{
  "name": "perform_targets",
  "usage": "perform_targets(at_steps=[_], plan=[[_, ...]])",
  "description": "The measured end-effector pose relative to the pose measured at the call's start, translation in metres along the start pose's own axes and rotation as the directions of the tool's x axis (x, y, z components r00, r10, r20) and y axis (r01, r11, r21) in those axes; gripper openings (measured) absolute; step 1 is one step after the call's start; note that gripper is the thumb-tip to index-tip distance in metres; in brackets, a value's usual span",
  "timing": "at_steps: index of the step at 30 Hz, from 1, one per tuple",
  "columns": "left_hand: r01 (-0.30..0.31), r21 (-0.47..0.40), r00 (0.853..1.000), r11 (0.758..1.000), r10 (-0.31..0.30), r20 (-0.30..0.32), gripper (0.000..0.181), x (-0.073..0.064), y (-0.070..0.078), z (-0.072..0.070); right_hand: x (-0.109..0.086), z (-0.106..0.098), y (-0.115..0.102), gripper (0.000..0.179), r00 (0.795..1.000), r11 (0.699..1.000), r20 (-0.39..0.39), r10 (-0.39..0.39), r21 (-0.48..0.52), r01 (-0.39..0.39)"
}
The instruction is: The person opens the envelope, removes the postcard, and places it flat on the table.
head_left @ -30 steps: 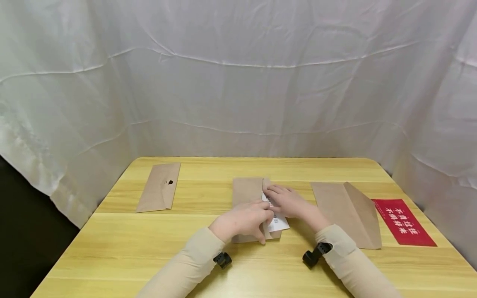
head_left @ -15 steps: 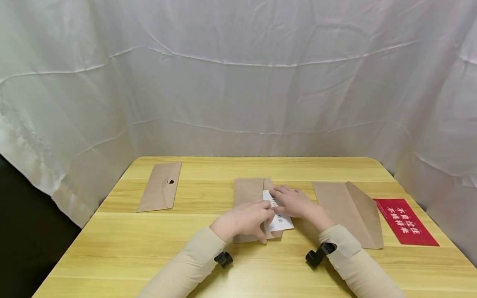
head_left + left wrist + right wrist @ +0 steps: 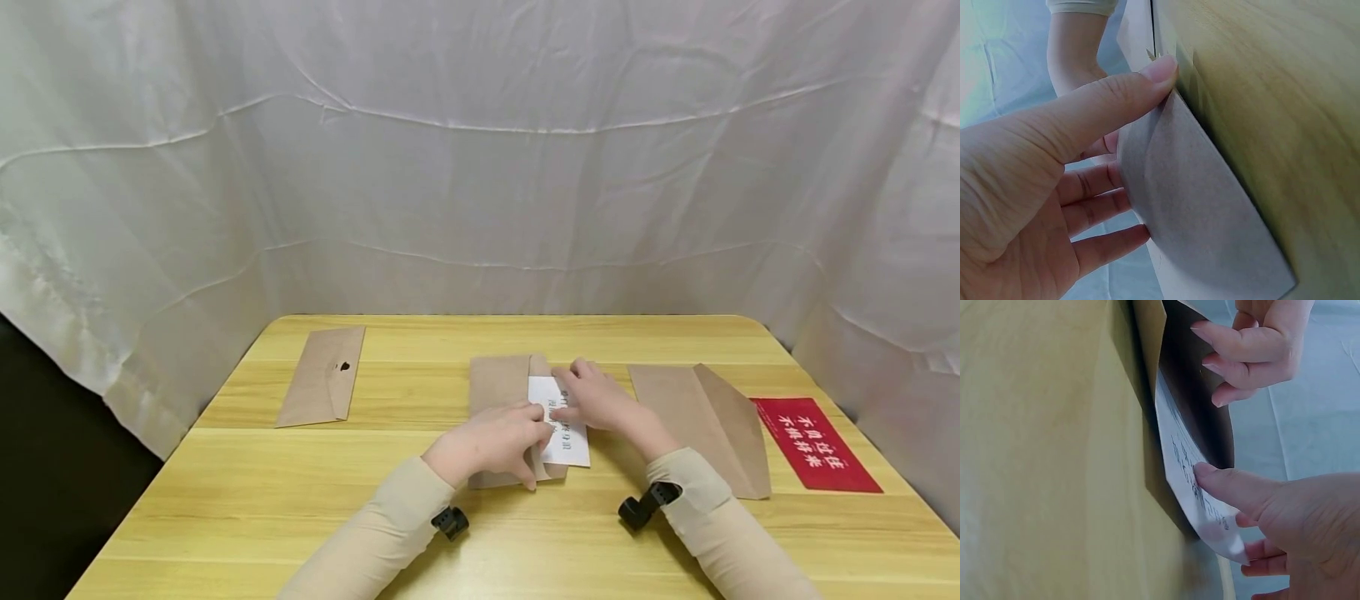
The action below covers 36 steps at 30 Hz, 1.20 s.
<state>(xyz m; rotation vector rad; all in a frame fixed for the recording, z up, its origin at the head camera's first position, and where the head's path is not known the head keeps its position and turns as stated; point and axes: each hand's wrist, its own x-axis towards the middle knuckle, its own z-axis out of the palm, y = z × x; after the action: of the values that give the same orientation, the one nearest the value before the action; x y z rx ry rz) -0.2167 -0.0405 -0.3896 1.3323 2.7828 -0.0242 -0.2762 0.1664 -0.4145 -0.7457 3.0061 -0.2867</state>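
Centre of the yellow wood-grain worktop [image 3: 187,508], I've got left hand [image 3: 487,442] curled holding the brown paper envelope [image 3: 497,385], right hand [image 3: 600,403] pinching the white printed paper card [image 3: 567,437] at its mouth; likely light, bendable, crease-prone, best gripped near the card's outer edge.

Red card [image 3: 816,446]: white Chinese characters, two lines, seem to read 不负过往 and 不惧将来; finer print along one edge, too small to read; white card [image 3: 564,452]: dark Chinese characters, partly covered, can't make out; leftmost brown envelope [image 3: 311,387]: small dark mark [image 3: 345,367], undecipherable.
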Motion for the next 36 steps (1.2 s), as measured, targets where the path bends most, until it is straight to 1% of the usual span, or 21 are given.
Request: perform_targets(at_steps=[7, 13, 18, 28, 36], plan=[[0.006, -0.011, 1.0, 1.0, -0.006, 0.01, 0.041, 0.0, 0.0, 0.001, 0.0, 0.0, 0.002, 0.065, 0.997, 0.999, -0.068, -0.021, -0.037, 0.018], [0.009, -0.005, 1.0, 1.0, -0.009, 0.011, 0.041, -0.001, 0.0, 0.0, 0.0, -0.001, 0.002, 0.065, 0.994, 0.998, -0.11, -0.022, -0.065, 0.015], [0.014, -0.011, 1.0, 1.0, -0.014, 0.007, 0.041, -0.002, 0.001, -0.001, 0.0, -0.003, 0.005, 0.066, 0.991, 0.999, -0.131, -0.01, -0.043, 0.005], [0.004, -0.008, 1.0, 1.0, -0.004, -0.002, 0.042, -0.002, -0.001, -0.001, -0.001, -0.011, 0.024, 0.064, 0.993, 0.999, -0.118, 0.012, -0.037, -0.016], [0.007, -0.049, 1.0, 0.999, -0.007, 0.009, 0.04, -0.001, -0.004, -0.001, -0.003, -0.019, 0.035, 0.065, 0.993, 0.997, -0.1, 0.061, -0.03, -0.064]])
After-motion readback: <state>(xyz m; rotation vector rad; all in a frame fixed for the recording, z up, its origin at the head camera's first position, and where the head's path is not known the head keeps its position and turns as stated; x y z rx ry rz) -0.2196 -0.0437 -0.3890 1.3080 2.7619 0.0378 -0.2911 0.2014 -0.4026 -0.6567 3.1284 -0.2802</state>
